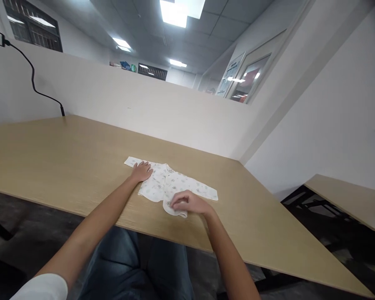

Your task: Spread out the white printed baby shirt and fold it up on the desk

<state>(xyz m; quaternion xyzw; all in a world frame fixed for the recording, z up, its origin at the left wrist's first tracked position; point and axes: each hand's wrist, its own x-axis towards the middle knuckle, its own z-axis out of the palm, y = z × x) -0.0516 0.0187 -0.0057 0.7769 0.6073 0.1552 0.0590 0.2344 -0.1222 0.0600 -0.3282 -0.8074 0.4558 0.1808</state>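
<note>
A small white long-sleeved baby shirt (156,183) with a pale print lies spread on the light wooden table (90,166), its sleeves out to both sides. My left hand (142,171) rests flat on it near the left sleeve, fingers stretched out. Over the lower right front, by the rounded hem, is my right hand (192,203), with its fingers curled and the tips close together at the fabric. It is slightly blurred, and whether cloth is between the fingertips cannot be made out. A small dark motif shows at the neckline.
A low white partition (150,108) runs behind the table. At the back left stands a black gooseneck holder (33,79). Another wooden table (350,200) is at the right, past a gap. My legs in jeans (121,262) are under the near edge.
</note>
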